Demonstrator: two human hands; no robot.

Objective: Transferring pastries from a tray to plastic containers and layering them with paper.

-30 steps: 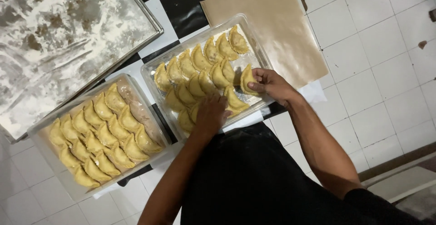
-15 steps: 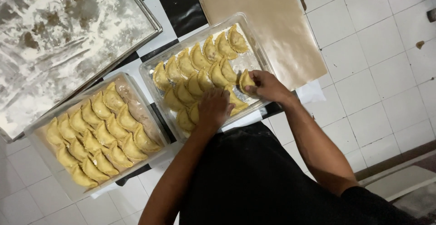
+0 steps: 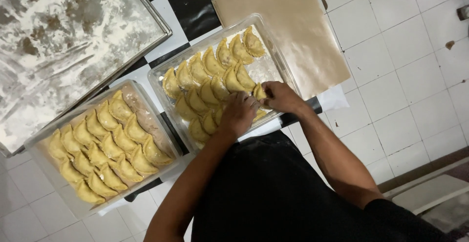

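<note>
A clear plastic tray (image 3: 157, 78) holds rows of yellow half-moon pastries (image 3: 211, 62) on a floured base. My right hand (image 3: 282, 98) pinches one pastry (image 3: 259, 92) upright at the tray's near right side, beside the end of a row. My left hand (image 3: 238, 116) lies palm down on the nearest pastries, fingers bent, its fingertips close to the held pastry. Nothing is visibly gripped in it. Both forearms reach in from the bottom of the picture.
A second clear tray (image 3: 35, 149) full of the same pastries (image 3: 105, 146) stands at the left. A large floured metal tray (image 3: 88, 36) with two pastries lies at the top left. Brown paper (image 3: 288, 22) lies beyond the tray on a black-and-white checked table above a white tiled floor (image 3: 405, 66).
My right hand has carried the pastry a little left and nearer, toward the row's end. My left hand has slid right, so the two hands now sit close together.
</note>
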